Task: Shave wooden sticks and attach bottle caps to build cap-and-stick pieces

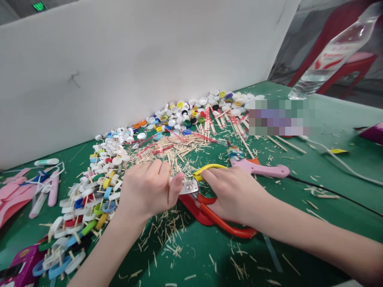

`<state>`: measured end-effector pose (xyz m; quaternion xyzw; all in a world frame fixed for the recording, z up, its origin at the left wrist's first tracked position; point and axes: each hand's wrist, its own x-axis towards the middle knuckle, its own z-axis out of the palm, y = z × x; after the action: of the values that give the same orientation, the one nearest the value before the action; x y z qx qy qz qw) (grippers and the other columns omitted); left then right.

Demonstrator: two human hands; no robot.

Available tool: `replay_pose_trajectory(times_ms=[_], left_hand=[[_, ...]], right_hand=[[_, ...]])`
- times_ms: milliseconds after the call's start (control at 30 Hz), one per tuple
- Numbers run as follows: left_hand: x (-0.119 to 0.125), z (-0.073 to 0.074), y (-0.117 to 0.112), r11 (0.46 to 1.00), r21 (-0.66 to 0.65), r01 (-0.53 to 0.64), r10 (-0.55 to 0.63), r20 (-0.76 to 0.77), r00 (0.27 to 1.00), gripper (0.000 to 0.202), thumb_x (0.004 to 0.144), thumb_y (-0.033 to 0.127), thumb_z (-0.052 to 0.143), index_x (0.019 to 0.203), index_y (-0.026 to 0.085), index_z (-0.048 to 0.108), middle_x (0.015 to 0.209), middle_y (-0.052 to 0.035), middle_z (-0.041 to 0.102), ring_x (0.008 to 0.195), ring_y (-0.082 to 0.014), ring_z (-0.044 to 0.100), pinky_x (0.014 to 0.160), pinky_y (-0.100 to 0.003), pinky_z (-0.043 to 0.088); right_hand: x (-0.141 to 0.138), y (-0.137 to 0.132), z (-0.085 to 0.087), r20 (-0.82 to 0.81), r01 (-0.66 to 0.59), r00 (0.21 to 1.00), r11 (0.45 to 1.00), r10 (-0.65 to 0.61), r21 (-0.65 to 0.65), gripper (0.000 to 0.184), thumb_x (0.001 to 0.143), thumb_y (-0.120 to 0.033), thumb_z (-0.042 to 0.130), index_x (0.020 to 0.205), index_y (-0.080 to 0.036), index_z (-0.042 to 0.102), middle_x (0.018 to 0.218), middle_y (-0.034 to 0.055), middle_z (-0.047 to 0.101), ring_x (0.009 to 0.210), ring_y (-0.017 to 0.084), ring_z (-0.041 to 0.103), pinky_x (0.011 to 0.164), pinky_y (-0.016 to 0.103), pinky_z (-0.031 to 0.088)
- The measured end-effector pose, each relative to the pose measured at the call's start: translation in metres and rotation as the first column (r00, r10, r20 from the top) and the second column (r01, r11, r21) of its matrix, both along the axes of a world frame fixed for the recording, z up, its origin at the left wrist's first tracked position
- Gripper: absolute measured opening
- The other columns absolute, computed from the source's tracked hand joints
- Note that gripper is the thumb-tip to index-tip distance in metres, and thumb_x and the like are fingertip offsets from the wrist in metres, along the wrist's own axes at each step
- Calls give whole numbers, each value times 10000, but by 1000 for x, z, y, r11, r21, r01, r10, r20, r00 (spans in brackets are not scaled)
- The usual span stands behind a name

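Observation:
My right hand (230, 191) is wrapped round a pair of scissors (189, 187) with yellow and orange-red handles and a short metal blade pointing left. Closed in a fist, my left hand (151, 187) has its thumb against the scissors' blade; whatever its fingers hold is hidden. Below the blade shows a red curved piece with a toothed edge (199, 211). Small wood slivers (172, 235) lie around and under both hands. Left of my left hand are many bottle caps with short sticks through them (101, 195).
Loose bottle caps (179, 115) and paper-banded chopsticks (209, 123) lie along the white partition (143, 59). A pink glue gun (269, 170) with a black cord is right of the scissors. A water bottle (332, 59) stands at the back right. Pink items (18, 191) lie far left.

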<state>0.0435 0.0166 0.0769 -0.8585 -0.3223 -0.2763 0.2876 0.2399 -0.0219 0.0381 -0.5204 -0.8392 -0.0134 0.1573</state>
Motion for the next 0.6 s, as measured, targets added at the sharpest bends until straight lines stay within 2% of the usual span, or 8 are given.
replay_pose_trajectory(times_ms=[233, 300, 367, 433, 467, 533, 600], left_hand=[[2, -7, 3, 999, -40, 18, -16, 43, 999, 451, 938, 277, 328, 517, 186, 462, 433, 7, 424, 365, -107, 344, 389, -241, 208], [1, -8, 6, 998, -64, 16, -12, 60, 998, 462, 945, 279, 326, 509, 190, 450, 424, 11, 412, 365, -106, 336, 391, -246, 197], [-3, -7, 10, 992, -128, 7, 3, 76, 997, 483, 967, 303, 284, 542, 190, 485, 465, -6, 467, 404, -118, 393, 406, -259, 230], [-9, -6, 14, 976, -216, 13, 17, 138, 990, 509, 988, 376, 213, 712, 176, 590, 669, -65, 620, 596, -160, 556, 495, -281, 367], [-12, -6, 15, 966, -258, 17, 36, 201, 979, 527, 990, 422, 181, 848, 165, 618, 826, -101, 661, 754, -191, 607, 595, -309, 437], [-16, -10, 16, 938, -345, 28, 109, 371, 922, 540, 980, 505, 175, 1104, 156, 568, 1079, -142, 639, 1008, -233, 594, 805, -376, 472], [-16, -18, 15, 887, -458, 54, 199, 485, 852, 490, 969, 530, 256, 1205, 170, 492, 1111, -130, 627, 1004, -215, 604, 832, -371, 480]], right_hand=[[-3, 3, 0, 72, 35, 997, 997, -30, -63, 93, 711, -262, 474, 715, -182, 521, 620, 37, 579, 508, 142, 443, 504, 296, 169], [-5, 5, -1, 84, 53, 995, 997, -48, -62, 113, 731, -291, 490, 715, -185, 527, 619, 35, 581, 501, 140, 444, 500, 296, 158], [-6, 8, -2, 78, 83, 994, 995, -78, -62, 176, 760, -357, 506, 723, -187, 532, 635, 42, 591, 507, 145, 459, 498, 296, 158], [-4, 11, 0, 48, 141, 989, 987, -138, -75, 245, 791, -429, 500, 737, -192, 530, 654, 43, 601, 511, 151, 468, 497, 297, 171], [-3, 14, 1, 24, 184, 983, 979, -182, -91, 277, 804, -464, 491, 735, -197, 522, 648, 39, 598, 507, 152, 465, 496, 297, 183], [2, 19, 4, -33, 274, 959, 952, -281, -139, 337, 820, -529, 470, 706, -212, 488, 617, 26, 578, 494, 149, 444, 496, 296, 212], [7, 23, 6, -98, 317, 936, 929, -339, -191, 378, 828, -568, 462, 668, -226, 441, 575, 9, 541, 483, 142, 411, 494, 292, 241]])
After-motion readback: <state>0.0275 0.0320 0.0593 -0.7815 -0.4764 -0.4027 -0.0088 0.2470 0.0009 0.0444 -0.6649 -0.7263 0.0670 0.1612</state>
